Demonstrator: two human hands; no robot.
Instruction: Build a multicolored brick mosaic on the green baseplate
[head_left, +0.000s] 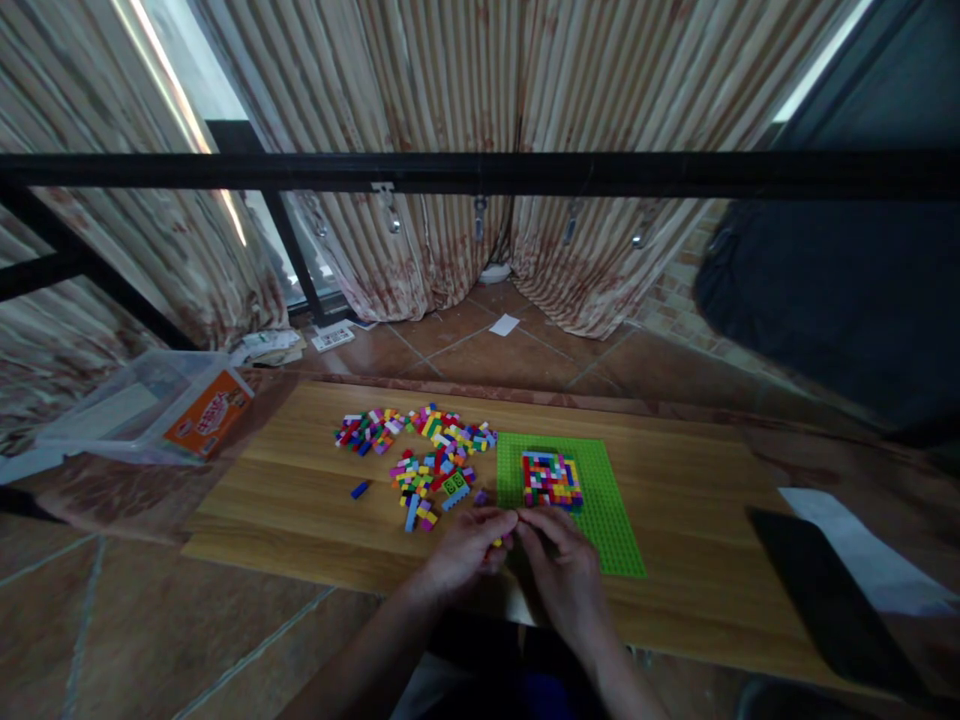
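My left hand [474,545] is closed around a few small toy bricks [498,543], of which yellow and pinkish bits show between the fingers. Fingertips of my right hand [561,556] pinch close against the left ones; whatever they grip is too small to make out. Both hands are over the near edge of the table, in front of a green baseplate [611,510]. On that plate stands a square build of multicoloured bricks [551,480]. Loose bricks [431,465] lie in piles left of the plate, with a light-blue and green piece [455,488] among them.
A lone dark blue brick [360,490] lies left of the piles. A clear plastic box [142,405] with an orange label stands beyond the wooden table [285,500] on the left. At right are a black flat object [825,590] and white paper [862,545]. A black rail [480,172] crosses behind.
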